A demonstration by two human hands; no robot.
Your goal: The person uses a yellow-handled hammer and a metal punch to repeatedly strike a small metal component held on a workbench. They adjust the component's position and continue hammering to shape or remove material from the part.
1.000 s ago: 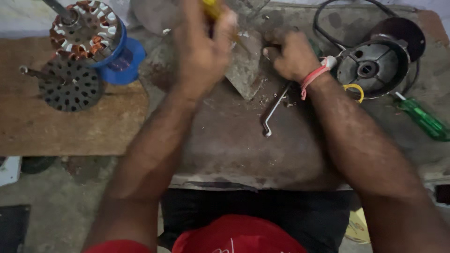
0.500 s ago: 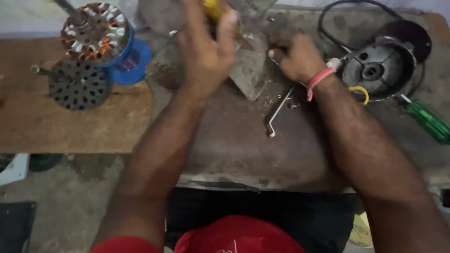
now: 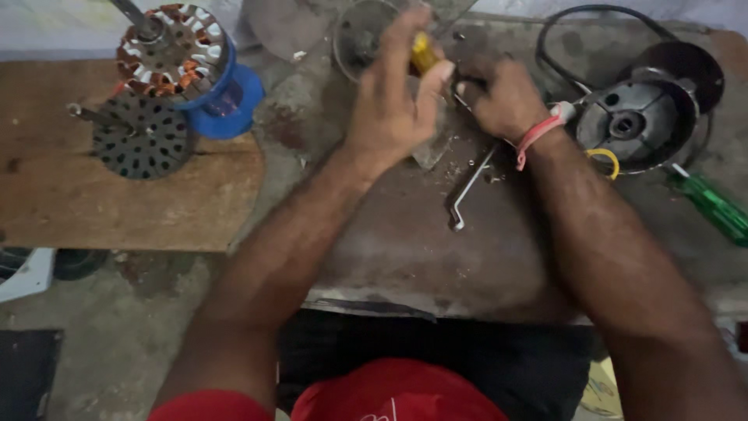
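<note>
Both hands work at the far edge of a worn metal bench.

The left hand, fingers curled shut around a yellow-handled tool, rises from a bent wrist; the right hand closes on a small part, too hidden to identify, just beside it. Against half a second earlier, the left hand sits lower and nearer the right; a bent metal key has stayed put.
</note>
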